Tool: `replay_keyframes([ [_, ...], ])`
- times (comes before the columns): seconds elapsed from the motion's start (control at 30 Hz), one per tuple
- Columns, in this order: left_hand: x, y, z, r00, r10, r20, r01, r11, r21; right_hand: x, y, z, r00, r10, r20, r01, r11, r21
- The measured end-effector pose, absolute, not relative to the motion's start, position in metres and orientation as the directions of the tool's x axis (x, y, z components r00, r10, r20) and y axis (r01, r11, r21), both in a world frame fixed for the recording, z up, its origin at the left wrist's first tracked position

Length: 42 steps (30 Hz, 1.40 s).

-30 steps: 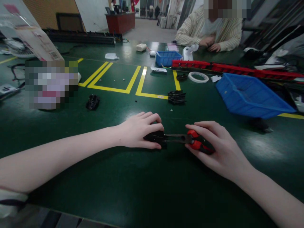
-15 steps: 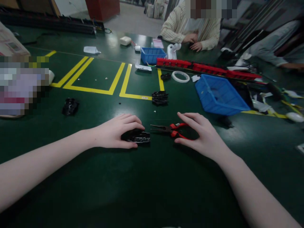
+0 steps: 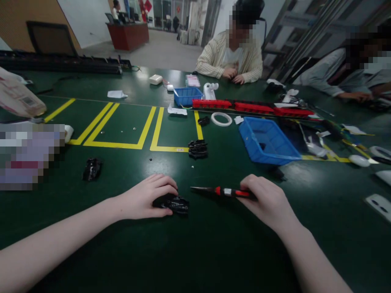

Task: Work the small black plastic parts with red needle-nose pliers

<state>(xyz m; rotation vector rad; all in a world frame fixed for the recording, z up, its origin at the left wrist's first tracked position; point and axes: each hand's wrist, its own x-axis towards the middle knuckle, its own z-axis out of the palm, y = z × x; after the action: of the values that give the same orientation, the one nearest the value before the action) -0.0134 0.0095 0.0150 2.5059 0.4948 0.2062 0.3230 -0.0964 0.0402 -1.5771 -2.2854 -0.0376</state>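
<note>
My left hand (image 3: 161, 197) is closed round a black plastic part (image 3: 179, 205) low over the green table, thumb on the near side and fingers on the far side. The part's right end sticks out past the fingertips. To its right, my right hand (image 3: 265, 199) grips red-and-black needle-nose pliers (image 3: 226, 191) by the handles. They are turned edge-on, jaws pointing left toward the part with a gap between. Whether the jaws are parted cannot be made out. Two similar black parts lie beyond, one left (image 3: 92, 169) and one in the middle (image 3: 198, 149).
A blue bin (image 3: 269, 156) stands to the right, with a white tape roll (image 3: 221, 119) left of it. Behind them lies a long red strip (image 3: 253, 107) beside a smaller blue bin (image 3: 179, 101). A person in a striped shirt (image 3: 210, 61) sits across the table (image 3: 171, 252).
My right hand has closed on the pliers and turned them from flat to edge-on. My left hand keeps the black part, which looks slightly rotated. The camera view has tilted up.
</note>
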Motion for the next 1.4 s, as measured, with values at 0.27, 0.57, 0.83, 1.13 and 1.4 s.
replay_keyframes([
  [0.27,-0.01,0.003,0.022,0.922,0.379,0.075,0.282,-0.792,0.542,0.304,-0.097,0.042,-0.338,0.931,0.137,0.903,0.362,-0.232],
  [0.57,-0.006,0.001,0.018,0.915,0.395,0.076,0.294,-0.787,0.543,0.299,-0.094,0.031,-0.167,0.975,0.144,0.923,0.206,-0.324],
  [0.83,-0.004,-0.005,0.02,0.892,0.445,0.082,0.348,-0.79,0.505,0.296,-0.091,0.022,-0.125,0.956,0.266,0.923,0.211,-0.322],
  [1.13,-0.007,-0.003,0.013,0.885,0.449,0.125,0.364,-0.834,0.415,0.286,-0.093,0.011,-0.168,0.855,0.49,0.905,0.331,-0.267],
  [1.4,-0.007,-0.004,0.017,0.87,0.474,0.138,0.397,-0.837,0.377,0.287,-0.094,0.008,-0.21,0.852,0.48,0.872,0.385,-0.301],
])
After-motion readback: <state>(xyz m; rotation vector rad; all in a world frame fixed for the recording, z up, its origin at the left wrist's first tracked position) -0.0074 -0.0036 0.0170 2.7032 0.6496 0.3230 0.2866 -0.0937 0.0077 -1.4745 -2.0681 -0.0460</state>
